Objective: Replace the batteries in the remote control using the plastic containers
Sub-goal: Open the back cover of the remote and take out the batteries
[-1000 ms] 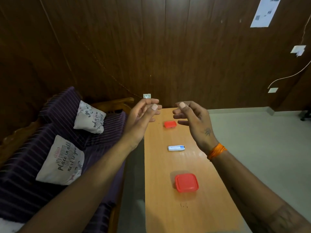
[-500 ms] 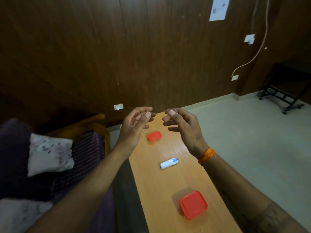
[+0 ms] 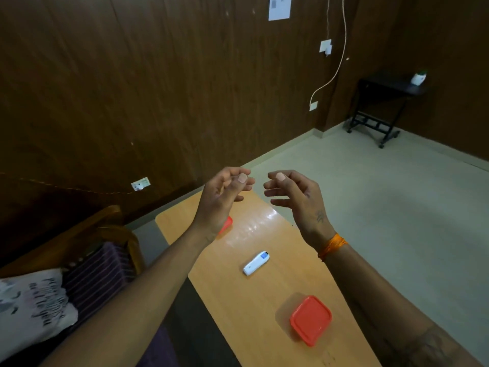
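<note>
Both hands hang above the far end of the wooden table [image 3: 264,300], the left hand [image 3: 221,201] and the right hand [image 3: 296,197] facing each other with fingers loosely curled and nothing in either. The white remote control [image 3: 256,263] lies flat on the table below and nearer than the hands, between the two forearms and touched by neither. A red-lidded container [image 3: 311,319] sits close to the table's right edge at the near end; a second red container [image 3: 226,224] (mostly hidden behind the left wrist) rests at the far end. Bare tabletop surrounds the remote, and open floor [image 3: 397,207] runs along the right side, a striped sofa [image 3: 100,266] along the left
</note>
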The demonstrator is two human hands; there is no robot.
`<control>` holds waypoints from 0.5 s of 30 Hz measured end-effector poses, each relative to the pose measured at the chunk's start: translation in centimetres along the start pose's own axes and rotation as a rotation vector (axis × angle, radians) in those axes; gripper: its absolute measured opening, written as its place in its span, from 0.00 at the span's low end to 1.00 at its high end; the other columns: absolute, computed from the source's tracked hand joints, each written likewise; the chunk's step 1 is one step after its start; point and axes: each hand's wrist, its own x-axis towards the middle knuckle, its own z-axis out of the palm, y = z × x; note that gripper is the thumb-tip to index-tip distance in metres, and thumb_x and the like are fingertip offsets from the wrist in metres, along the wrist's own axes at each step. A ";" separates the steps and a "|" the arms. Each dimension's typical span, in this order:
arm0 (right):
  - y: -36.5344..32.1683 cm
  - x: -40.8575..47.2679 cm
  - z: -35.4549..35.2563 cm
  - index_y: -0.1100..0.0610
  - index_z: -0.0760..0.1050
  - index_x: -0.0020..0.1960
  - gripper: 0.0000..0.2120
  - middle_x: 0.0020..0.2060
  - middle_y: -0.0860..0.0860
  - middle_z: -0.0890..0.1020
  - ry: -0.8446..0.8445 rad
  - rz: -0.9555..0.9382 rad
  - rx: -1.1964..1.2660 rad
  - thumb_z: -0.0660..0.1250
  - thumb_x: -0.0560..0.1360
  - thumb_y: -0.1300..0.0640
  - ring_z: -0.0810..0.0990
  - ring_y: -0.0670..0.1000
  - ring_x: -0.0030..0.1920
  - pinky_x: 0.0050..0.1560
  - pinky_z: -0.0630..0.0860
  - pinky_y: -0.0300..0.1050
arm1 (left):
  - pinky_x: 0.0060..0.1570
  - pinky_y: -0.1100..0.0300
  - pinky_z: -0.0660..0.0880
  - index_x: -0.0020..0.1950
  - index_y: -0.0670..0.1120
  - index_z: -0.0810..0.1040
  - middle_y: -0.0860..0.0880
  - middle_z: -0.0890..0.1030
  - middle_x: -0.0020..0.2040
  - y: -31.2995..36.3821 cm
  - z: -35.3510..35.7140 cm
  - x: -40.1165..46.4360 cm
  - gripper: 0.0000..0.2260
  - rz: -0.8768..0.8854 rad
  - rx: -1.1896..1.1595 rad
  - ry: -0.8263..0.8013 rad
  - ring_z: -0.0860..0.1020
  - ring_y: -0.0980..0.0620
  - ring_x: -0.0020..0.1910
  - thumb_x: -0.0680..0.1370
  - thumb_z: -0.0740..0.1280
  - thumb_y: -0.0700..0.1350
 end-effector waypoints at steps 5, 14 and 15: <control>0.6 0.2 -1.9 0.57 0.82 0.59 0.21 0.48 0.52 0.87 0.072 0.007 -0.036 0.61 0.80 0.42 0.87 0.50 0.49 0.51 0.87 0.50 | 0.59 0.54 0.83 0.66 0.51 0.79 0.54 0.86 0.59 -0.7 1.8 1.2 0.15 -0.002 -0.018 -0.046 0.84 0.55 0.59 0.84 0.63 0.56; 1.8 1.6 -4.5 0.57 0.82 0.59 0.21 0.49 0.52 0.87 0.202 0.001 -0.085 0.61 0.80 0.43 0.87 0.51 0.50 0.51 0.86 0.49 | 0.57 0.55 0.82 0.66 0.49 0.79 0.52 0.86 0.60 -2.2 4.9 5.5 0.16 0.058 -0.070 -0.199 0.84 0.53 0.60 0.83 0.62 0.55; 2.0 2.0 -4.7 0.57 0.82 0.59 0.21 0.49 0.53 0.87 0.221 0.001 -0.085 0.61 0.80 0.43 0.87 0.51 0.50 0.51 0.86 0.49 | 0.58 0.54 0.82 0.66 0.48 0.79 0.52 0.86 0.59 -2.4 5.0 6.3 0.17 0.059 -0.075 -0.219 0.84 0.53 0.60 0.83 0.62 0.56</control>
